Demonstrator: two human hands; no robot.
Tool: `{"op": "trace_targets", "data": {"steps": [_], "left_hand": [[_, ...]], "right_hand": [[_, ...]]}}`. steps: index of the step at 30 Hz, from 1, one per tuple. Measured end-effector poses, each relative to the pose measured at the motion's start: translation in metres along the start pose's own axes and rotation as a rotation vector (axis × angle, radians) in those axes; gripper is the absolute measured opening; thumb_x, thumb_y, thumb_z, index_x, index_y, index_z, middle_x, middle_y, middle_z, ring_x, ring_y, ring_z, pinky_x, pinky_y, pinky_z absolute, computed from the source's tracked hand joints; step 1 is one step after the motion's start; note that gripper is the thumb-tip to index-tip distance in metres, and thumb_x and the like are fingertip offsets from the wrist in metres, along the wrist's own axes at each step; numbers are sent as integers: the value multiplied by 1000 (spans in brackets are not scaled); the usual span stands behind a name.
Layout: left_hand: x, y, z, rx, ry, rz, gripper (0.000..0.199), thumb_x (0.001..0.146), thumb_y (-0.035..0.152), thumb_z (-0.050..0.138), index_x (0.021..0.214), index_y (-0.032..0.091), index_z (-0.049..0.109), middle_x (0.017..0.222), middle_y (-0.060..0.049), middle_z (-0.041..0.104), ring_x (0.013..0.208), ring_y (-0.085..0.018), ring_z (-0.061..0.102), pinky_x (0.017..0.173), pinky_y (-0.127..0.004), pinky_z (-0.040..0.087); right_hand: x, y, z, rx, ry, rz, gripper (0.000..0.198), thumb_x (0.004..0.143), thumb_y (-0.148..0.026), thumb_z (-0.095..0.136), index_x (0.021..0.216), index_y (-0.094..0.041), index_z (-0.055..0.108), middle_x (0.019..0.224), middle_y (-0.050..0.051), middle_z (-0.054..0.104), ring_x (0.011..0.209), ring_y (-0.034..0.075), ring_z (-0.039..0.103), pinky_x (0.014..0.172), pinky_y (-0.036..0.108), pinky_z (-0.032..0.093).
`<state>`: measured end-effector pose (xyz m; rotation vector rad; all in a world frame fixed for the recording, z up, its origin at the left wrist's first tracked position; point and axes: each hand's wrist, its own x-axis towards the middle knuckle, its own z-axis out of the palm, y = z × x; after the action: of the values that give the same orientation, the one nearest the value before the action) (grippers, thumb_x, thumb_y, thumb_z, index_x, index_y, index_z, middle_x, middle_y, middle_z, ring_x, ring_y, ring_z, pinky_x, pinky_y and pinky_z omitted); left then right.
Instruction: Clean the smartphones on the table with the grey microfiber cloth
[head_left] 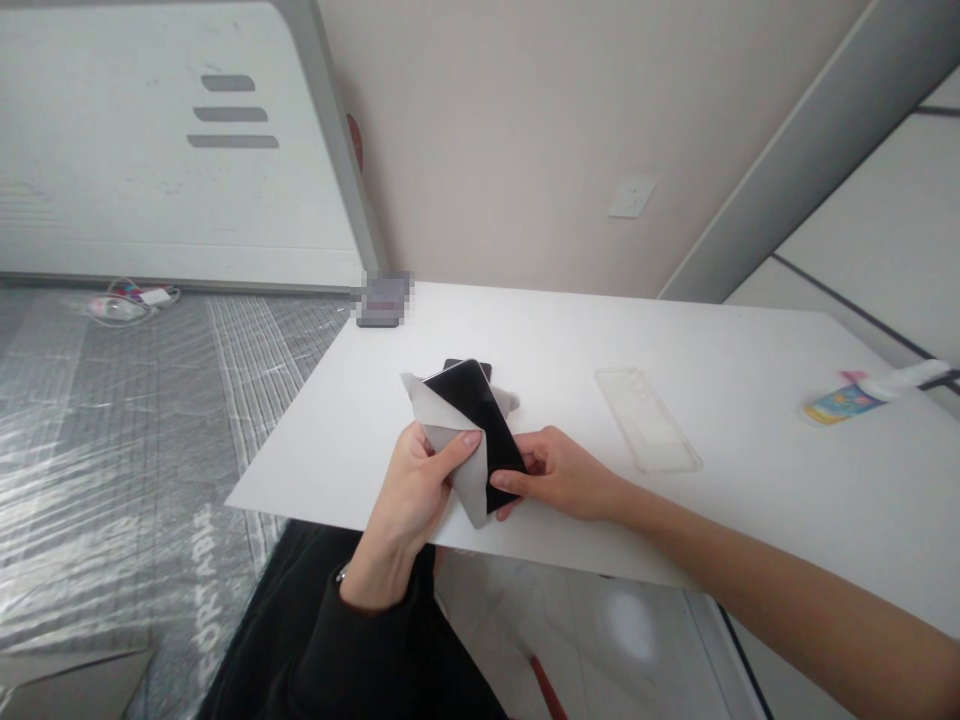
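Observation:
A black smartphone (pixel 480 395) is tilted above the white table, its dark face toward me. My right hand (pixel 551 472) grips its lower right end, thumb on the front and fingers behind. Wrapped over the phone's left edge is a grey cloth (pixel 442 410), pinched by my left hand (pixel 427 475) with the thumb pressing it on the phone. Part of another dark, flat object (pixel 484 368) shows behind the phone; the rest of it is hidden. To the right of my hands lies a clear phone case (pixel 649 420).
The white table (pixel 540 330) stands against a wall with a socket (pixel 633 196). A pixelated dark item (pixel 382 300) sits at its far left corner. At right lies a white bottle with a colourful label (pixel 844 402). A plastic-wrapped mattress (pixel 150 400) with a coiled cable (pixel 135 302) is at left.

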<state>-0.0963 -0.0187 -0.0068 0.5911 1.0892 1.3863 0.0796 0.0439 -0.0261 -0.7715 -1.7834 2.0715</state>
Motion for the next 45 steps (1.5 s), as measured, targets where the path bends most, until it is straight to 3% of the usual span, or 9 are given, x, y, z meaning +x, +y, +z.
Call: {"op": "trace_targets", "data": {"steps": [5,9,14,18,24,30,37,41,45], "left_hand": [[-2,-1,1,-6,-31,-81,34,53,29,99,75,14,78,72,-5,78,61,-18,70,57,-27,58],[0,-11,0,181,95,34,30,62,36,95,71,13,76,68,-5,77,56,-17,67,52,-26,54],[5,-20,-3,317,223,198,35,72,48,90,75,14,79,74,-5,80,66,-17,71,57,-23,54],[9,-15,-4,201,250,202,43,72,54,91,82,14,81,79,-6,82,69,-17,73,61,-23,57],[8,4,4,-70,333,253,52,54,51,101,87,16,80,85,-3,82,71,-15,74,66,-23,61],[5,-9,9,18,211,63,45,59,48,98,75,13,75,63,-1,74,52,-12,63,48,-21,52],[6,-18,4,146,91,74,38,71,44,92,90,13,79,84,-6,81,72,-17,71,66,-26,57],[6,-13,5,-2,1,55,40,70,44,92,94,14,79,86,-6,80,78,-19,72,73,-28,58],[6,-8,5,-178,-43,56,27,72,36,83,91,17,78,90,-6,79,97,-26,73,85,-34,59]], "right_hand": [[-1,3,-1,-136,-8,-4,44,86,-60,77,95,-18,70,85,5,80,73,20,78,69,32,61],[-3,0,0,-337,-16,-71,33,92,-50,70,83,-19,68,76,5,79,67,19,73,62,29,53],[-4,-8,1,-427,-39,-98,33,94,-48,66,77,-19,65,71,5,78,59,16,63,56,28,44],[-3,-10,-1,-443,-44,-108,31,94,-48,65,85,-19,66,76,5,81,61,15,63,56,26,41],[-4,-5,0,-398,-96,-79,34,94,-51,67,87,-18,67,78,5,81,63,17,68,56,25,45],[-1,-1,5,-93,17,-43,42,87,-60,76,90,-18,68,86,6,81,78,23,79,73,34,63],[4,-1,-2,-15,229,-61,50,82,-66,78,92,-18,73,88,6,80,80,23,78,74,35,66],[6,-5,-8,-49,281,-64,51,82,-69,76,91,-19,72,88,6,81,76,24,79,69,34,65],[8,-6,-10,-33,277,-81,52,79,-71,78,88,-20,70,88,6,82,76,25,80,69,35,66]]}}
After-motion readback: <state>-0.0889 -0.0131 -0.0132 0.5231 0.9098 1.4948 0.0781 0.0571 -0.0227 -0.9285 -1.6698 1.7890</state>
